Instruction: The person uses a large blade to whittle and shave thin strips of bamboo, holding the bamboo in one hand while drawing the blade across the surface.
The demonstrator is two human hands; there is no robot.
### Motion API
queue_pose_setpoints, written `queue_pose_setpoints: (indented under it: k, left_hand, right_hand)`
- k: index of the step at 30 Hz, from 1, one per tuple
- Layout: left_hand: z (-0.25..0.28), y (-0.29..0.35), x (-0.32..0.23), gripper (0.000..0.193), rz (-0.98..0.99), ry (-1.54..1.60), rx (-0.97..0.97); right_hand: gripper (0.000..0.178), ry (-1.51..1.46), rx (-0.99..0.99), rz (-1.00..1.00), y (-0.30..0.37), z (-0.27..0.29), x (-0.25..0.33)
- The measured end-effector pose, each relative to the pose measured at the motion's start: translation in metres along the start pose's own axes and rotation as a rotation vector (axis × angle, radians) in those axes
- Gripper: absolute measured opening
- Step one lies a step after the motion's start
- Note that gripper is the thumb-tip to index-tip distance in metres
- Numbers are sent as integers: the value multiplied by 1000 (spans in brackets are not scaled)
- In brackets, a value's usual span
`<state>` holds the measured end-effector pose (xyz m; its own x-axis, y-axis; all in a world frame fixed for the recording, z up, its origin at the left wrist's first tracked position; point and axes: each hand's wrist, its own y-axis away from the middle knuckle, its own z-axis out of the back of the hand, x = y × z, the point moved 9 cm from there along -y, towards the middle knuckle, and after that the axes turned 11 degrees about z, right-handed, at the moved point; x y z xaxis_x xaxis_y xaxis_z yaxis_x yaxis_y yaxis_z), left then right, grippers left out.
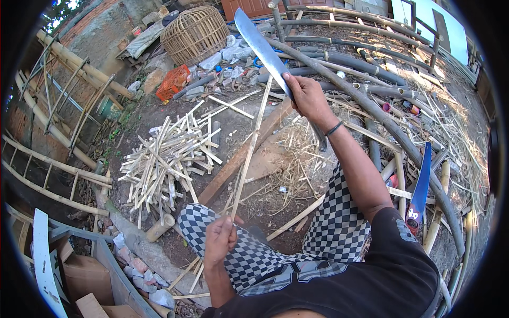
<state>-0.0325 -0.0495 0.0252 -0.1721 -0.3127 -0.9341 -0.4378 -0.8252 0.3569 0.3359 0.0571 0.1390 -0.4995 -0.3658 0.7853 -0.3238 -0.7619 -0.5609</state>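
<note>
- The bamboo strip (250, 148) runs from lower centre of the frame up to upper centre, thin and long, its top end meeting the machete (265, 50) just beside the right hand.
- The left hand (219, 239), lower centre, is clenched on the strip's bottom end above the checkered knee; its grip sits in line with the blade's path, so a blade running fast down the grain could reach the fingers.
- The right hand (307, 95), upper centre, grasps the machete handle with the blade pointing up and left; the strip is slender, so an off-centre edge could glance off sideways or split it unevenly.
- The strip is held in the air with nothing under it, so it could flex or twist in the grip.
- The pile of cut sticks (164, 159) at centre left and loose shavings (297, 159) on the ground could snag a dropped piece.
</note>
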Motion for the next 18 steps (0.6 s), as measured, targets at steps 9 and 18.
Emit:
queue_pose_setpoints:
  k: [9,18]
  left_hand:
    - [-2,1,0,37,-10,-5,-22]
    - [5,-9,4,31,-47,-13,-145]
  right_hand:
    - [54,-4,33,-45,4,-1,2]
    - [54,-292,29,-241,15,-23,-29]
